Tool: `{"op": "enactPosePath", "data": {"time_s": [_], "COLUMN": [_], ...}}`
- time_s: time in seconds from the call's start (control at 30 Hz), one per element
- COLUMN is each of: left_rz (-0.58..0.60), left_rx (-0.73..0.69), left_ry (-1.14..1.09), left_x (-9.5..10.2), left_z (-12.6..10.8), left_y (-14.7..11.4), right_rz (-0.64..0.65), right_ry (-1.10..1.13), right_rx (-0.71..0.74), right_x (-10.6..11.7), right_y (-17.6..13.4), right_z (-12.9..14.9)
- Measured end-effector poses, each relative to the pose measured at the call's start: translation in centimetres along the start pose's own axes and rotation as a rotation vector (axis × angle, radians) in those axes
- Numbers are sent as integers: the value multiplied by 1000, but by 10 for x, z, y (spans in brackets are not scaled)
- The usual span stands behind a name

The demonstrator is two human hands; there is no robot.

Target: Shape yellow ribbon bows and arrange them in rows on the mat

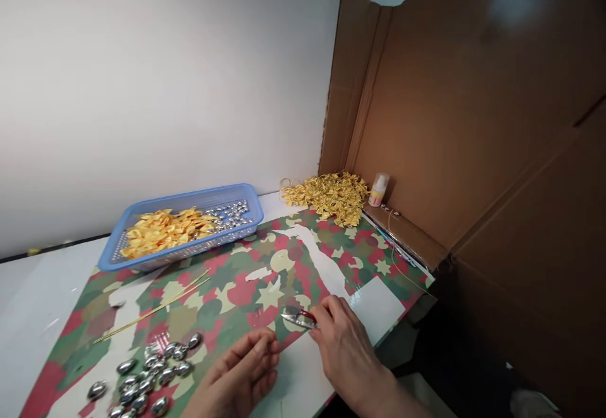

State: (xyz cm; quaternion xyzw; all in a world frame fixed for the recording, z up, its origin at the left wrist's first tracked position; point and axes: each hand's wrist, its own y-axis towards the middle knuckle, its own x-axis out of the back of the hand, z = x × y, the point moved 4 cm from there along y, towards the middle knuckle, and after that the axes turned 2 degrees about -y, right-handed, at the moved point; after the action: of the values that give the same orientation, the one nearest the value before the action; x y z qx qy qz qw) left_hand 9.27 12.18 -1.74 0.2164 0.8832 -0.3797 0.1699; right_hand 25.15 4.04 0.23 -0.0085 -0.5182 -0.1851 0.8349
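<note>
My right hand (348, 342) is closed around small snips (298, 318) with metal blades and some red near the handle. The blades point left, toward my other hand. At the lower middle, my left hand (241, 370) has its fingers curled and the thumb pressed to the index finger. Whatever lies in that pinch, if anything, is too small to make out. Several shiny silver egg-shaped beads (146, 374) lie loose to the left of my left hand. Behind them, thin gold cords (156, 307) stretch across the camouflage-patterned sheet (222, 310).
A blue basket (182, 257) holding yellow ribbon pieces (165, 228) and small silver beads (234, 213) stands at the back left. Gold bows (331, 194) are heaped in the back corner, near a small bottle (379, 191). Tall cardboard (454, 102) walls off the right side.
</note>
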Motion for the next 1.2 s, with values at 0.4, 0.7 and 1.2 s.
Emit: {"op": "enactPosePath", "data": {"time_s": [0.4, 0.7, 1.2], "left_rz": [-104, -346, -293], "left_rx": [-157, -389, -682], "left_ry": [-91, 399, 880], "left_x": [29, 62, 53], "left_z": [4, -8, -27], "left_y": [-68, -87, -66], "right_rz": [-134, -219, 29], "right_ry": [78, -116, 261], "right_rx": [-21, -126, 364], "right_x": [30, 32, -45], "right_y": [8, 32, -5], "right_z": [-70, -131, 43]}}
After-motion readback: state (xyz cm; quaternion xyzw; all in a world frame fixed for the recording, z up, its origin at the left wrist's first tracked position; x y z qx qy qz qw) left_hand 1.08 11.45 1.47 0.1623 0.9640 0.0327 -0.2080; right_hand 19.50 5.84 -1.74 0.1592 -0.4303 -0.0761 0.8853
